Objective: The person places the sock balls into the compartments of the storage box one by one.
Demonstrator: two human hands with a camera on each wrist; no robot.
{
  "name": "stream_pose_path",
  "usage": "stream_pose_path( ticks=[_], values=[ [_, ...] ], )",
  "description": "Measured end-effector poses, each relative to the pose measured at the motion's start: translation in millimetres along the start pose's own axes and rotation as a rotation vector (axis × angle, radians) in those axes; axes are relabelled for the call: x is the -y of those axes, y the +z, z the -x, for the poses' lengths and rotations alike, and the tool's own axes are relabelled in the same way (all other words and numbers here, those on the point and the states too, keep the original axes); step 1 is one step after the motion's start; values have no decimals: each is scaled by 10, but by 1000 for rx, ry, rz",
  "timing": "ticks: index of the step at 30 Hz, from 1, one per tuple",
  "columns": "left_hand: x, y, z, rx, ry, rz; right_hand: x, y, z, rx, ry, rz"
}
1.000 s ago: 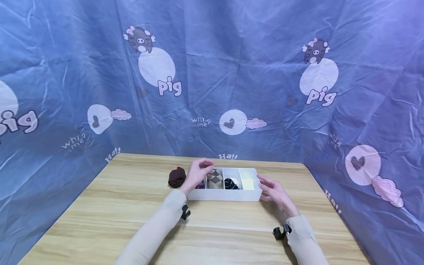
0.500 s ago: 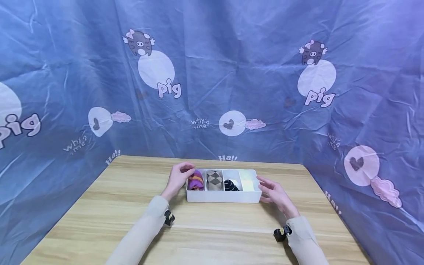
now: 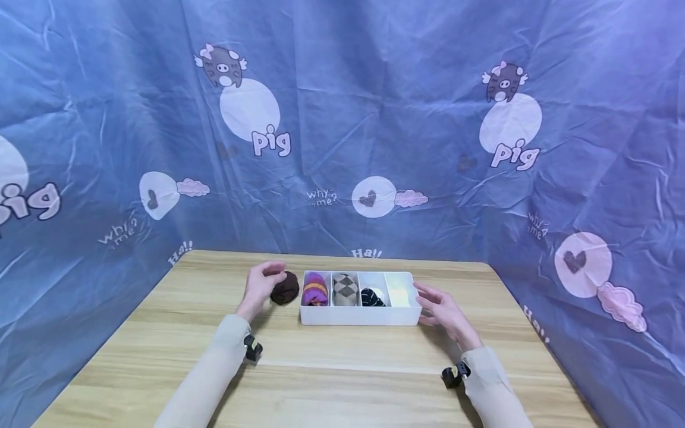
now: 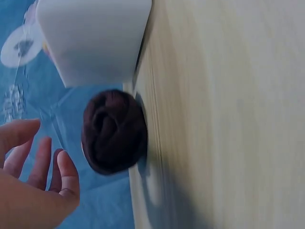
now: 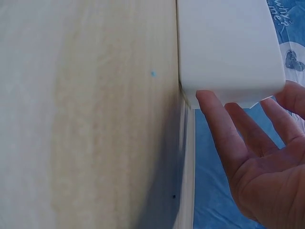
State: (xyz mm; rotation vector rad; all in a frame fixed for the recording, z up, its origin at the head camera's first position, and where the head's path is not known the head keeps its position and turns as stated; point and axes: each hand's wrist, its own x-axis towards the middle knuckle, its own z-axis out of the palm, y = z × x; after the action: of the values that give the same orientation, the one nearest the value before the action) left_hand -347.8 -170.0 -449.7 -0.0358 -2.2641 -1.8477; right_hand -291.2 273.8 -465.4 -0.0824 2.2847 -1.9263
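Observation:
A dark brown rolled-up sock [image 3: 285, 288] lies on the table just left of the white divided box [image 3: 360, 316]. My left hand [image 3: 261, 288] hovers at the sock's left side with its fingers loosely bent; in the left wrist view a gap shows between the fingers and the sock [image 4: 114, 131]. My right hand [image 3: 443, 310] touches the box's right end with relaxed fingertips, and its thumb is by the rim in the right wrist view. Inside the box are a purple-and-orange striped rolled sock [image 3: 315, 291], a grey-and-beige argyle one [image 3: 345, 290] and a black one with white lines [image 3: 371, 298].
The box stands toward the back of the wooden table [image 3: 342, 380]. Its rightmost compartment shows a pale, bright bottom. A blue curtain [image 3: 332, 131] with pig prints hangs behind the table and on both sides.
My left hand has moved left, from above the box's left compartments to beside the brown sock, uncovering the striped one. My right hand stays at the box's right end.

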Motion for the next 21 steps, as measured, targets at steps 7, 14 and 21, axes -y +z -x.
stream_pose_path(
  ticks=[7,14,21],
  values=[
    [93,-138,-22,-27,-132,15,19,14,5,11,-6,8],
    [142,-193,-16,71,-246,-28,-4,7,-7,-1,11,-1],
    [187,-180,-45,216,-271,-44,-2,-3,-13,8,9,-12]
  ],
)
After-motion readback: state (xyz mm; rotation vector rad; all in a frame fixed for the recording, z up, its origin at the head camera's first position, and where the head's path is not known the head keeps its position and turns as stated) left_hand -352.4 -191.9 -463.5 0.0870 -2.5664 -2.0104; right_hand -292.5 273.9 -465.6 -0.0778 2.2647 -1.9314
